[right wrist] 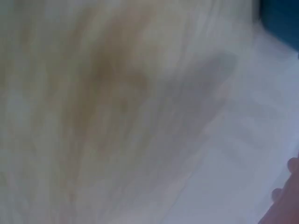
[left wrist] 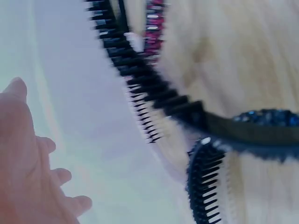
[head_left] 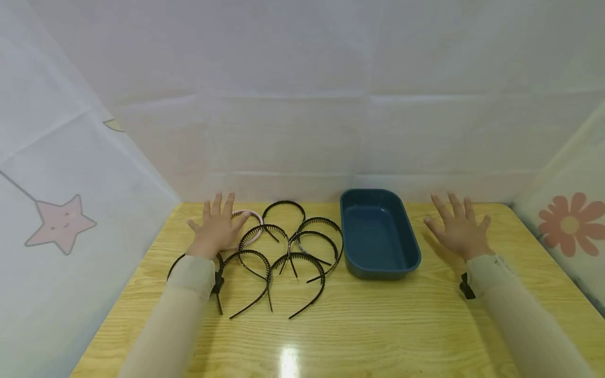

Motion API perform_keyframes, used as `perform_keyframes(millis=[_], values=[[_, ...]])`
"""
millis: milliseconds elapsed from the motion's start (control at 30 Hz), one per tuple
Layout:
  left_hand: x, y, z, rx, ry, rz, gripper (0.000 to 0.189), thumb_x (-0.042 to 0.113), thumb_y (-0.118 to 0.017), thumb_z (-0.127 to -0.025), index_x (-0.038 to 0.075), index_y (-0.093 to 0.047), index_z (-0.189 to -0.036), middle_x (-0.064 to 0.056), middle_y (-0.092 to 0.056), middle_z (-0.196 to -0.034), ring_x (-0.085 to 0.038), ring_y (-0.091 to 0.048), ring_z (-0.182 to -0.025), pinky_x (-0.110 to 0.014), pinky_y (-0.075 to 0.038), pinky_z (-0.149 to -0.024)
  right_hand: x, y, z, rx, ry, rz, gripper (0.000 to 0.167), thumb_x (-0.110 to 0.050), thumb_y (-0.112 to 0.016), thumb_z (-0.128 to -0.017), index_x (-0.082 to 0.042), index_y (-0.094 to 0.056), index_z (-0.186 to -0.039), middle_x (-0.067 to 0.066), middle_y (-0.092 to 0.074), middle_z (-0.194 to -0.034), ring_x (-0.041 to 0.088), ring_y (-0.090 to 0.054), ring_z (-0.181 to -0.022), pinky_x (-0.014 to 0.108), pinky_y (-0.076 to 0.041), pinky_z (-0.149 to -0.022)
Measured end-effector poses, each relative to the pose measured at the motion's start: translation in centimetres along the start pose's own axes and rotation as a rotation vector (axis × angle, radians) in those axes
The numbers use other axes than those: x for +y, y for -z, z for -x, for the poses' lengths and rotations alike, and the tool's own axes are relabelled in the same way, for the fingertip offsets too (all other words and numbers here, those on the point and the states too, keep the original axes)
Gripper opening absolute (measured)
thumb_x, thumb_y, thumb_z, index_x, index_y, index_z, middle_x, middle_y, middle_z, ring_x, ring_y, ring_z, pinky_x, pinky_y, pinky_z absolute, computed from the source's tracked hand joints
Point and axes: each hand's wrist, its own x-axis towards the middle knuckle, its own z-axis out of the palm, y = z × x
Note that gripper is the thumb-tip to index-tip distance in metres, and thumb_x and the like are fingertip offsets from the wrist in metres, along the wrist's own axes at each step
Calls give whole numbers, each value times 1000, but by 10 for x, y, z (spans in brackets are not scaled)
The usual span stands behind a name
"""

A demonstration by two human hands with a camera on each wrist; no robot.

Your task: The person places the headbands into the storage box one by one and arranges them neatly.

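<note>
Several toothed headbands lie in a loose cluster on the left half of the table, most of them black, such as the front headband [head_left: 323, 283]. A pink headband [head_left: 259, 220] lies at the back of the group. Over the cluster's left side my left hand [head_left: 215, 231] is held with its fingers spread, holding nothing. The left wrist view has a black headband [left wrist: 154, 88] large and close, beside the left hand [left wrist: 23, 163]. To the right of a blue rectangular tub [head_left: 347, 262], my right hand [head_left: 460, 231] also has spread fingers and holds nothing.
The wooden table [head_left: 368, 331] ends at a pale cloth backdrop [head_left: 293, 131] behind and at both sides. The tub stands near the back edge, just right of the headbands. In the right wrist view a corner of the blue tub [right wrist: 282, 21] appears at top right.
</note>
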Motion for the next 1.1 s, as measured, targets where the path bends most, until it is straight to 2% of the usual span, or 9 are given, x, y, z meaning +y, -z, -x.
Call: perform_keyframes(millis=[100, 300, 367, 433, 567, 733, 800, 967, 1100], values=[[-2, 8, 8, 86, -46, 55, 82, 67, -23, -104, 20, 6, -164, -19, 10, -168, -50, 9, -150, -88, 9, -100, -11, -1, 4, 60, 64, -11, 72, -57, -35, -107, -31, -3, -165, 18, 0, -169, 53, 5, -150, 90, 6, -98], [-2, 15, 27, 325, -170, 142, 73, 53, -33, -109, 6, -18, -162, -26, -19, -164, -51, -22, -147, -73, -19, -114, -40, 2, 15, 119, 180, -69, 67, -46, -38, -110, -24, -7, -165, 14, -2, -170, 46, 4, -153, 84, 10, -105], [-1, 16, 33, 376, -197, 159, 68, 48, -36, -110, 3, -26, -160, -27, -27, -161, -50, -28, -144, -68, -26, -115, -51, 3, 20, 133, 210, -78, 68, -45, -40, -109, -21, -11, -165, 14, -4, -170, 44, 3, -154, 82, 11, -107], [1, 16, 41, 397, -202, 181, 64, 43, -40, -110, 1, -33, -157, -27, -34, -158, -49, -32, -143, -66, -29, -114, -61, 3, 23, 140, 228, -70, 69, -45, -41, -109, -19, -11, -165, 13, -3, -170, 42, 3, -154, 79, 12, -109], [4, 15, 53, 343, -181, 194, 55, 37, -41, -111, -1, -43, -151, -27, -45, -150, -48, -39, -139, -65, -34, -112, -75, 3, 27, 137, 236, -26, 70, -46, -41, -109, -17, -10, -165, 12, -1, -170, 41, 2, -154, 76, 13, -112], [1, 6, 62, 172, -133, 182, 46, 27, -44, -111, 0, -48, -148, -26, -54, -141, -45, -50, -130, -64, -42, -106, -81, 1, 31, 108, 218, 9, 73, -47, -42, -109, -17, -6, -165, 13, 0, -170, 42, 0, -154, 75, 14, -112], [-2, -1, 63, 128, -123, 176, 44, 24, -48, -110, 2, -48, -149, -24, -59, -136, -43, -56, -124, -62, -47, -100, -82, 0, 32, 88, 207, 8, 75, -46, -44, -108, -16, -5, -165, 15, -1, -170, 42, 1, -154, 76, 14, -111], [-5, -7, 65, 73, -136, 145, 38, 17, -54, -107, 2, -54, -143, -19, -68, -121, -36, -66, -107, -54, -56, -86, -80, -3, 33, 19, 181, -28, 76, -46, -44, -108, -11, -5, -164, 18, -2, -169, 42, 0, -154, 73, 16, -112], [-6, -3, 69, 22, -141, 142, 34, 16, -57, -106, 1, -60, -136, -17, -70, -116, -33, -67, -103, -51, -57, -83, -78, -5, 31, -35, 174, -80, 76, -47, -40, -109, -9, -4, -164, 16, 1, -169, 40, 1, -154, 70, 16, -114]])
